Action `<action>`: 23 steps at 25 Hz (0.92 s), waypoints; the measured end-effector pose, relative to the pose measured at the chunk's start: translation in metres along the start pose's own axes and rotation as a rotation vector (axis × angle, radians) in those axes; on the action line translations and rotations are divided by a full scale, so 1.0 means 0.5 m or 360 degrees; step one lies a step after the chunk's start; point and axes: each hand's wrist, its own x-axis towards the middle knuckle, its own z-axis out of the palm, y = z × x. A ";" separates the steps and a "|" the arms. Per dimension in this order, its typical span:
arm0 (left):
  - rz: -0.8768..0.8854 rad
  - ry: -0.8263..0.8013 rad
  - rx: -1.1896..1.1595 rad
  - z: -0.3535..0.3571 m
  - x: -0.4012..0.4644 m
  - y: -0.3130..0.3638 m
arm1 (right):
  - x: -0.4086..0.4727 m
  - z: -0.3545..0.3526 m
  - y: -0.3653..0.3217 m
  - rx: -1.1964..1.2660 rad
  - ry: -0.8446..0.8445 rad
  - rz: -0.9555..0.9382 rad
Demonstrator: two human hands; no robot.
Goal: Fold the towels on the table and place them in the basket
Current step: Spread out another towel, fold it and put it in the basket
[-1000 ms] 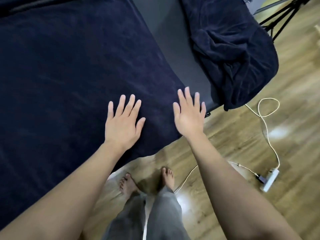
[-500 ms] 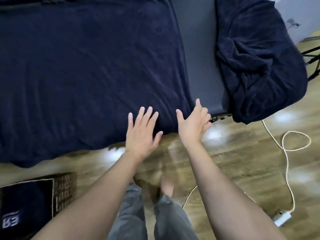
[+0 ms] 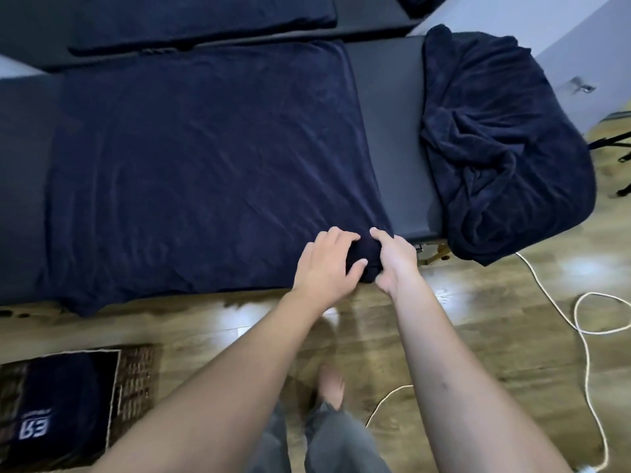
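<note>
Below the desk [image 3: 403, 131], on the floor at its near left, a wicker basket [image 3: 135, 380] already holds one dark folded towel [image 3: 65, 397]. At the desk's near edge, the left hand [image 3: 324, 268] and right hand [image 3: 396, 264] pinch the near right corner of a navy towel [image 3: 205, 165] lying flat, not yet folded. Right of it a crumpled towel [image 3: 505, 148] waits at the desk's end. Most of the folding seems left to do.
</note>
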 end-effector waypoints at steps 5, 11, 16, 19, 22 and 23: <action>0.0059 0.0089 0.0250 0.034 -0.034 0.008 | -0.028 -0.016 -0.013 0.0002 -0.0161 0.0117; -0.0044 0.0399 0.0362 0.019 -0.018 0.024 | -0.059 0.010 -0.074 0.0008 -0.0319 0.0070; 0.0020 0.0603 0.0450 -0.052 0.054 0.022 | -0.054 0.040 -0.110 -0.0293 -0.0267 -0.0149; 0.0005 0.0612 0.0352 -0.093 0.069 0.032 | -0.062 0.060 -0.125 -0.0339 -0.0450 -0.0192; -0.0210 0.0517 0.0007 -0.135 0.101 0.037 | -0.040 0.088 -0.168 -0.0288 -0.0641 -0.0251; -0.0289 0.0495 -0.0107 -0.144 0.110 0.036 | -0.021 0.093 -0.185 -0.0268 -0.0632 -0.0323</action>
